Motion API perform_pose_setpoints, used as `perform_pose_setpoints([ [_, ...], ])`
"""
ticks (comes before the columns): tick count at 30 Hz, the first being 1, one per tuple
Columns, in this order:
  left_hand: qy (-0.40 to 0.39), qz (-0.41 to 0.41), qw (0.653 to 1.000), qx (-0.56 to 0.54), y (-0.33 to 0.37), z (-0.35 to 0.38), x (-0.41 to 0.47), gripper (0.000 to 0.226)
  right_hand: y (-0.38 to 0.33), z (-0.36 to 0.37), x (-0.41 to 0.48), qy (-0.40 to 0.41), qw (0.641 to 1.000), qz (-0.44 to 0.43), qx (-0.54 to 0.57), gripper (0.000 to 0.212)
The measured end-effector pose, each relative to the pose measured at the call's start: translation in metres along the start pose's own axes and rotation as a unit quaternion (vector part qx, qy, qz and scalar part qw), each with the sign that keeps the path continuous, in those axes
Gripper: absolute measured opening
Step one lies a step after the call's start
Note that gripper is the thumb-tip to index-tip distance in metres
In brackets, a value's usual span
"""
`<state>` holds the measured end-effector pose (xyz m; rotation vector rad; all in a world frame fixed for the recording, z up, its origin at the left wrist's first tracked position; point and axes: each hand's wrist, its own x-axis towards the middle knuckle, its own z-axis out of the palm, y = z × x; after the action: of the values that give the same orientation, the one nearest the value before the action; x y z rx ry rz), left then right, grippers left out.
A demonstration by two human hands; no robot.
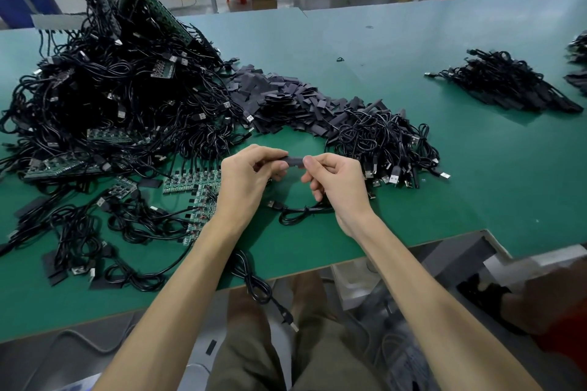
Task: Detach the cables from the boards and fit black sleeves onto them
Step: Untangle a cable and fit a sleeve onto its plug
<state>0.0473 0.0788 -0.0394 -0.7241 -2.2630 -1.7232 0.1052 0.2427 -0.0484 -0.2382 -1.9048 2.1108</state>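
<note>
- Far-left corner: the tall cable-and-board pile (111, 79) blocks the way.
- Sleeve heap (286, 98) and cable heap (381, 140) run across the table's (476, 184) middle.
- Near-left edge: loose cables (79, 232) and boards (193, 181) lie scattered.
- Wide bare green opens toward the right edge, up to the cable bundle (508, 82) far right.

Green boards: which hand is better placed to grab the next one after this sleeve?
Probably the left hand: the green boards lie just beside its wrist, while the right hand is on the far side of the black sleeve both pinch.
</note>
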Motion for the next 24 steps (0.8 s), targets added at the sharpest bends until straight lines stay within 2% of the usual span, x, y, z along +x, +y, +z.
perform_pose_setpoints([
  [5, 0.004, -0.005, 1.000, -0.026, 0.0001, -0.0004, 0.0002, 0.017, -0.0002, -0.0007, -0.0003, -0.009, 1.000, 0.001, 0.007, 0.015],
  [9, 0.000, -0.050, 0.993, -0.110, 0.0008, -0.0027, 0.0044, 0.020, 0.0002, 0.0014, -0.0008, -0.004, 1.000, -0.002, 0.003, 0.014],
  [12, -0.004, -0.054, 0.988, -0.144, 0.0016, -0.0047, 0.0054, 0.019, 0.0002, 0.0016, -0.0008, 0.002, 1.000, 0.000, 0.004, 0.012],
  [24, -0.006, -0.046, 0.989, -0.139, 0.0032, -0.0049, 0.0020, 0.018, 0.0024, -0.0001, -0.0003, -0.019, 1.000, -0.007, 0.013, 0.012],
])
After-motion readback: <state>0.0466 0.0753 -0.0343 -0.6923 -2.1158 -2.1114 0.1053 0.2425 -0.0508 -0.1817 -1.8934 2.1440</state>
